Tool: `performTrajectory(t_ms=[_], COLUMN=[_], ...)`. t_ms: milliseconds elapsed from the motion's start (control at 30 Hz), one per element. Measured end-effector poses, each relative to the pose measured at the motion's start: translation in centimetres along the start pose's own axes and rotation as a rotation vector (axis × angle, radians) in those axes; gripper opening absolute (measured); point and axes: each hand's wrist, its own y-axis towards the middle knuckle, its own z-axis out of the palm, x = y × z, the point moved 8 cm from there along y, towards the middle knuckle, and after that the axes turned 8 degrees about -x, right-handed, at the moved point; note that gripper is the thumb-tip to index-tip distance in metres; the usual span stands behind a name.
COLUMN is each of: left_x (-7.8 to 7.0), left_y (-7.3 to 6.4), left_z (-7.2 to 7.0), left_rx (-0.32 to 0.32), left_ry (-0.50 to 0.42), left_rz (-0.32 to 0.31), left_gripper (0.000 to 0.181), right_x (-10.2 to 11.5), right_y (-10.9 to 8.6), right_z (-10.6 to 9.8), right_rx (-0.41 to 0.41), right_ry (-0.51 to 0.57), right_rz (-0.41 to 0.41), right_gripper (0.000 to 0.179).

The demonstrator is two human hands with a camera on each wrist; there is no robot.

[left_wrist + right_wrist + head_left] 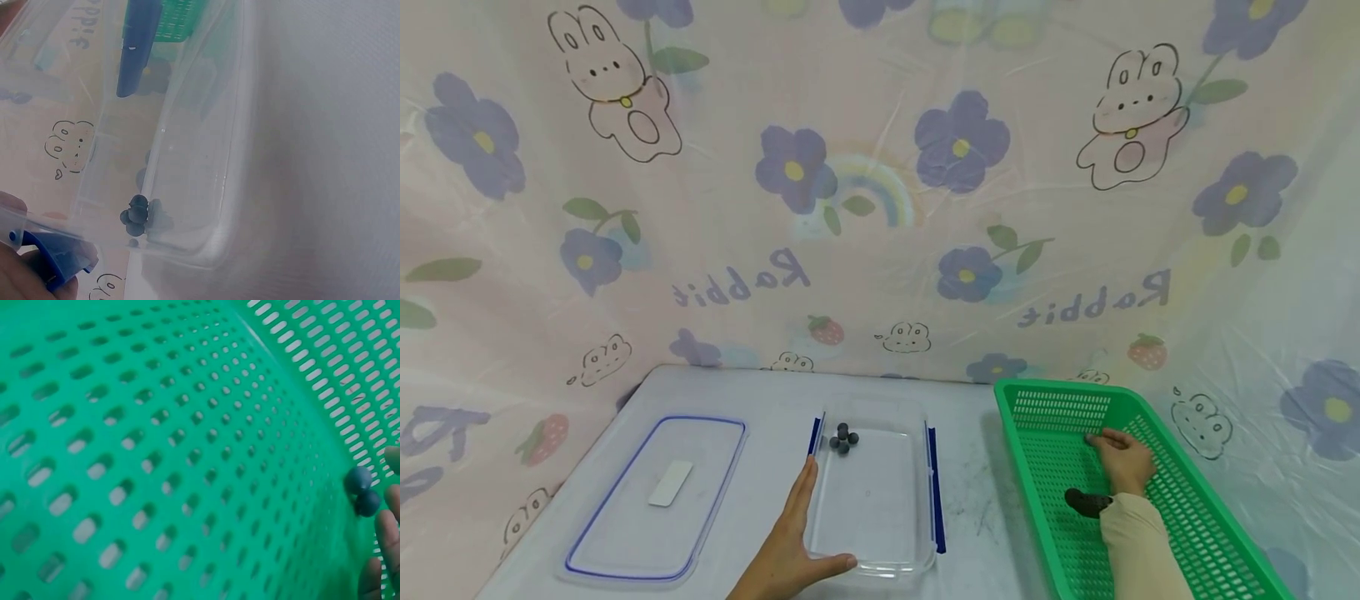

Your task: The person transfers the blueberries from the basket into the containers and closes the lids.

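My left hand (786, 533) rests at the near left corner of a clear plastic container (868, 500), fingers straight along its side and thumb at the front rim. A small cluster of blueberries (844, 437) sits in the container's far left corner. In the left wrist view, fingers (19, 278) lie by the container's blue latch (59, 256). My right hand (1123, 460) reaches into a green basket (1024, 467). In the right wrist view, two blueberries (362, 490) lie against the basket, right by the slightly spread fingertips (386, 528).
A clear lid with a blue seal (711, 500) lies on the white table at the left, with a white rectangle (672, 483) on it. A dark rounded object (1086, 502) shows beside the right cuff. Behind the table hangs a printed curtain (865, 275).
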Motion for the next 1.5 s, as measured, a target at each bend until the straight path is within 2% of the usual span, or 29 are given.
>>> performTrajectory(t_ms=[133,300,633,867,1200,1500], left_x=[0.0,0.1,0.1,0.1,0.1,0.0], left_y=[0.0,0.0,0.0,0.0,-0.2,-0.1], left_z=[0.0,-0.1,0.2,0.0,0.1,0.1], left_rx=[-0.002,0.006,0.013,0.000,-0.001,-0.003], left_ry=[0.003,0.002,-0.025,-0.033,-0.023,-0.015], left_rz=[-0.017,-0.027,0.005,0.028,-0.002,0.003], left_gripper=[0.126,0.126,0.123,0.124,0.124,0.123], right_x=[-0.1,-0.2,-0.9,-0.7,-1.0,-0.5], right_y=[0.1,-0.2,-0.2,0.1,0.4,0.4], right_z=[0.4,0.7,1.0,1.6,2.2,2.8], right_rx=[0.018,0.026,0.034,0.057,0.110,0.131], right_ry=[-0.006,-0.014,-0.031,-0.079,-0.106,-0.168], right_rz=[-0.025,0.003,0.026,0.004,0.009,-0.016], right_gripper=[0.040,0.039,0.038,0.038,0.045,0.041])
